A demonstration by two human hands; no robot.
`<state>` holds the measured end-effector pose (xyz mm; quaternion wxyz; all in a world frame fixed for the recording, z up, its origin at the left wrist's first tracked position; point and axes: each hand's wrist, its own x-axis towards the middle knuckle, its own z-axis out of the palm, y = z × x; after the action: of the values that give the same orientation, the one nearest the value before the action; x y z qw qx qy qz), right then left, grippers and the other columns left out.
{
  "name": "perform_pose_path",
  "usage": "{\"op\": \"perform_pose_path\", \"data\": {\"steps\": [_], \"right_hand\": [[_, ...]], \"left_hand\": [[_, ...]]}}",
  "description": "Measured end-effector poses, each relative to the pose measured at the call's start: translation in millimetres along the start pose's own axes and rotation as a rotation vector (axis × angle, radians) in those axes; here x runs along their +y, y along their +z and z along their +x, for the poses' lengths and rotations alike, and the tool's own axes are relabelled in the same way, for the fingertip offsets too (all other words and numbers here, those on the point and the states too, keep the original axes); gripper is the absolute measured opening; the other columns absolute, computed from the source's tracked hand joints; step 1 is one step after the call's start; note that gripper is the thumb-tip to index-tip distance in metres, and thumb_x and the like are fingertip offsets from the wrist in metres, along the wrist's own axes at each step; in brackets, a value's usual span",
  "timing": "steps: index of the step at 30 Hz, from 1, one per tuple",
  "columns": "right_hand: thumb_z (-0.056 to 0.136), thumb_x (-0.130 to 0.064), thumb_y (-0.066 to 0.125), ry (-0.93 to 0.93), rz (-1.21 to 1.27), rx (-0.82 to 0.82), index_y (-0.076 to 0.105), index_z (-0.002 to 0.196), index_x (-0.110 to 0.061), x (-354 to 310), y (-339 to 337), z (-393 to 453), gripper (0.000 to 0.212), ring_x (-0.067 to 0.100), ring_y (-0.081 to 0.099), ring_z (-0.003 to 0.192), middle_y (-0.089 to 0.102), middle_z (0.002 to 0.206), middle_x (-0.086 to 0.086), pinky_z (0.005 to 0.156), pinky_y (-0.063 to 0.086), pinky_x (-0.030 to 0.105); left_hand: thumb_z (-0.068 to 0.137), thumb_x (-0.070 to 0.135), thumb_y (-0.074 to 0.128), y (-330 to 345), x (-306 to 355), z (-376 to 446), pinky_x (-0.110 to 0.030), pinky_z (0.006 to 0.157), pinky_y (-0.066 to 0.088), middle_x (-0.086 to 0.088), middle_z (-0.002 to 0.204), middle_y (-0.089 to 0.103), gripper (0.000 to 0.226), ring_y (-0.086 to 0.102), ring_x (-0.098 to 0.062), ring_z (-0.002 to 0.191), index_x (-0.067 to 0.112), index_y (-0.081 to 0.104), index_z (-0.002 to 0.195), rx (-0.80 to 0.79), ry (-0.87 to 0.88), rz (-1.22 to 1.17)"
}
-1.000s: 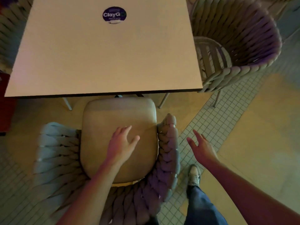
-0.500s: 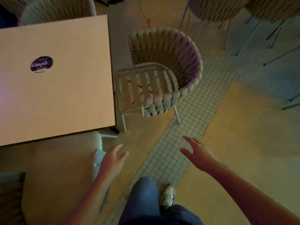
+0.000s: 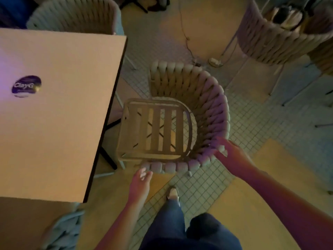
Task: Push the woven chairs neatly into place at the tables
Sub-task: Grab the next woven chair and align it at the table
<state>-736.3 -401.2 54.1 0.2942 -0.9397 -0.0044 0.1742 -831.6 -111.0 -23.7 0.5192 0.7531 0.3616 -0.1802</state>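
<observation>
Woven chair (image 3: 182,112) sits just beside bench (image 3: 54,105), angled, seat not yet under. Left hand (image 3: 141,183) apart, fingertips at near rim; right hand (image 3: 228,153) clasping rim (grip partly hidden). Step: taking hold. Next, prob.: square it up, push toward bench edge.

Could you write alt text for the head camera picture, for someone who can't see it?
Seen from above, a person's right hand grips the rim of a woven chair with a bare slatted seat, beside a square table; the left hand reaches its near edge.
</observation>
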Motion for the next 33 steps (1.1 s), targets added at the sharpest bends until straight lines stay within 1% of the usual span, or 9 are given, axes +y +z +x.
{"op": "perform_pose_path", "data": {"steps": [3, 6, 10, 13, 18, 22, 26, 30, 33], "right_hand": [[0.087, -0.032, 0.061, 0.038, 0.016, -0.108, 0.049, 0.134, -0.025, 8.0, -24.9, 67.2, 0.049, 0.018, 0.061, 0.099, 0.06, 0.115, -0.004, 0.072, 0.042, 0.016], [0.085, -0.025, 0.065, -0.095, -0.129, -0.16, 0.052, 0.132, -0.011, 21.7, -34.8, 150.1, 0.05, 0.031, 0.057, 0.112, 0.059, 0.126, 0.012, 0.093, 0.043, 0.031], [0.085, -0.03, 0.062, -0.143, -0.271, -0.213, 0.034, 0.145, -0.013, 33.1, -41.1, 272.2, 0.069, 0.037, 0.051, 0.119, 0.049, 0.135, 0.019, 0.099, 0.042, 0.047], [0.083, -0.03, 0.061, -0.219, -0.444, -0.242, 0.036, 0.139, -0.013, 28.9, -41.8, 347.8, 0.064, 0.041, 0.05, 0.12, 0.048, 0.134, 0.022, 0.095, 0.045, 0.048], [0.076, -0.024, 0.071, -0.345, -0.513, -0.285, 0.036, 0.139, -0.014, 25.8, -70.1, 436.3, 0.073, 0.041, 0.034, 0.128, 0.032, 0.143, 0.018, 0.099, 0.037, 0.052], [0.077, -0.019, 0.075, -0.21, -0.436, -0.413, 0.02, 0.151, -0.01, 45.5, -90.1, 487.9, 0.093, 0.045, 0.04, 0.13, 0.034, 0.148, 0.027, 0.1, 0.039, 0.05], [0.081, -0.01, 0.07, -0.166, -0.274, -0.535, 0.024, 0.148, -0.022, 42.4, -75.0, 503.4, 0.082, 0.045, 0.059, 0.103, 0.053, 0.129, 0.02, 0.069, 0.054, 0.048], [0.077, -0.011, 0.073, -0.244, -0.215, -0.535, 0.035, 0.14, -0.022, 51.6, -70.7, 504.4, 0.074, 0.027, 0.055, 0.095, 0.059, 0.124, 0.015, 0.078, 0.046, 0.037], [0.079, -0.014, 0.072, -0.266, -0.219, -0.536, 0.035, 0.14, -0.023, 51.6, -71.7, 507.0, 0.072, 0.033, 0.059, 0.105, 0.06, 0.125, 0.012, 0.081, 0.044, 0.035]], "left_hand": [[0.094, 0.019, 0.057, -7.4, 7.1, 11.7, -0.031, 0.088, 0.04, -0.008, 0.115, 0.059, 0.037, 0.057, -0.021, 0.108, 0.0, 0.056, 0.125, -0.056, -0.117, 0.011], [0.091, 0.004, 0.058, -5.0, 16.1, 21.8, -0.04, 0.089, 0.041, -0.009, 0.093, 0.062, 0.009, 0.06, -0.035, 0.108, 0.001, 0.065, 0.097, -0.003, -0.146, -0.041], [0.092, 0.018, 0.06, 30.8, 39.7, 31.3, -0.046, 0.081, 0.048, -0.027, 0.102, 0.064, 0.037, 0.062, -0.037, 0.096, 0.0, 0.055, 0.123, 0.444, -0.484, -0.347], [0.093, 0.016, 0.057, 74.2, 55.5, 22.0, -0.034, 0.065, 0.036, -0.018, 0.086, 0.056, 0.041, 0.049, -0.026, 0.074, 0.0, 0.049, 0.13, 0.57, -0.607, -0.579], [0.092, 0.028, 0.059, 175.2, 98.4, 17.7, -0.034, 0.067, 0.042, -0.013, 0.096, 0.06, 0.039, 0.056, -0.03, 0.084, 0.019, 0.044, 0.127, 0.641, -0.772, -0.817], [0.076, 0.031, 0.075, 224.0, 124.5, 22.5, -0.052, 0.065, 0.057, -0.015, 0.106, 0.063, 0.051, 0.063, -0.037, 0.089, 0.017, 0.044, 0.113, 0.704, -0.803, -0.866], [0.073, 0.024, 0.078, 239.5, 128.0, 34.2, -0.06, 0.061, 0.057, -0.02, 0.102, 0.063, 0.05, 0.064, -0.035, 0.083, 0.008, 0.045, 0.107, 0.841, -0.837, -0.879], [0.054, 0.035, 0.072, 241.8, 131.4, 31.9, -0.053, 0.06, 0.059, -0.014, 0.095, 0.064, 0.063, 0.064, -0.034, 0.082, 0.011, 0.047, 0.106, 0.885, -0.825, -0.857], [0.051, 0.031, 0.071, 241.4, 134.8, 32.6, -0.056, 0.061, 0.058, -0.015, 0.093, 0.065, 0.063, 0.064, -0.033, 0.079, 0.009, 0.048, 0.105, 0.917, -0.789, -0.857]]}}
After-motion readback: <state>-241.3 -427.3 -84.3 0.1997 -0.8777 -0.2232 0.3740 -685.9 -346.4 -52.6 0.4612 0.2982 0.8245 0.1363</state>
